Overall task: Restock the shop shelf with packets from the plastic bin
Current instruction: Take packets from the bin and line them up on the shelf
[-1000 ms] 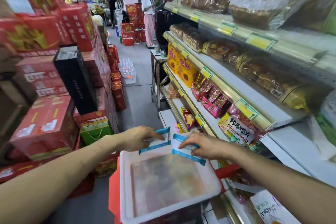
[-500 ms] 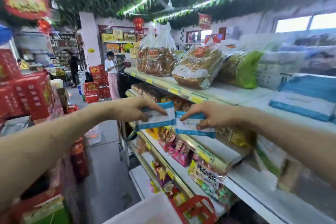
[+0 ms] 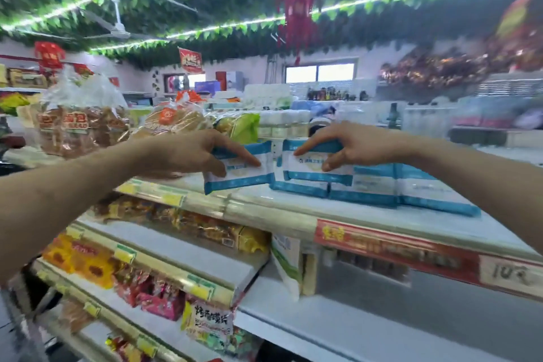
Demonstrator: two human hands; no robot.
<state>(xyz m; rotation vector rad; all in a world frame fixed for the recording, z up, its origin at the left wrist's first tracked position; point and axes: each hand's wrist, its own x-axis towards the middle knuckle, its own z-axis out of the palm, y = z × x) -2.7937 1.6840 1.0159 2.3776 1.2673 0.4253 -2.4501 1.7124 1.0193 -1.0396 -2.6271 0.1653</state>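
My left hand [image 3: 191, 153] grips a blue-and-white packet [image 3: 244, 175] by its upper left part, holding it just above the top shelf [image 3: 293, 209]. My right hand [image 3: 346, 147] grips a second blue-and-white packet [image 3: 311, 173] beside it, at the left end of a row of matching packets [image 3: 411, 188] lying on that shelf. The two held packets almost touch each other. The plastic bin is out of view.
Bagged bread [image 3: 82, 123] and a green-wrapped loaf [image 3: 244, 126] stand on the top shelf to the left. Lower shelves hold yellow boxes [image 3: 85, 264] and pink snack packets [image 3: 158, 300]. A red price strip [image 3: 411, 250] runs along the shelf edge at right.
Both hands lifted the packets out of the bin and up to the top shelf. The view swung upward, so the bin dropped out of sight.
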